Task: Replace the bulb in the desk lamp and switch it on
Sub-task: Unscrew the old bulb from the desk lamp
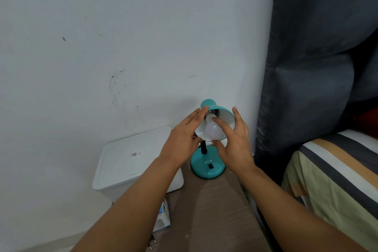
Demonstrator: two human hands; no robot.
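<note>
A teal desk lamp stands at the back of a wooden table, its round base (pixel 206 166) carrying a black rocker switch (pixel 211 166). The teal shade (pixel 223 115) tilts toward me, white inside. A white bulb (pixel 213 131) sits in the shade, its metal thread partly showing at the socket. My left hand (pixel 184 135) holds the left rim of the shade. My right hand (pixel 235 139) grips the bulb with thumb and fingers spread around it. The lamp is unlit.
A white lidded bin (pixel 126 168) stands left of the table against the wall. A blue and white bulb box (pixel 162 219) lies at the table's left edge, a plug (pixel 152 242) below it. A striped bed (pixel 335 182) and dark curtain (pixel 306 67) are on the right.
</note>
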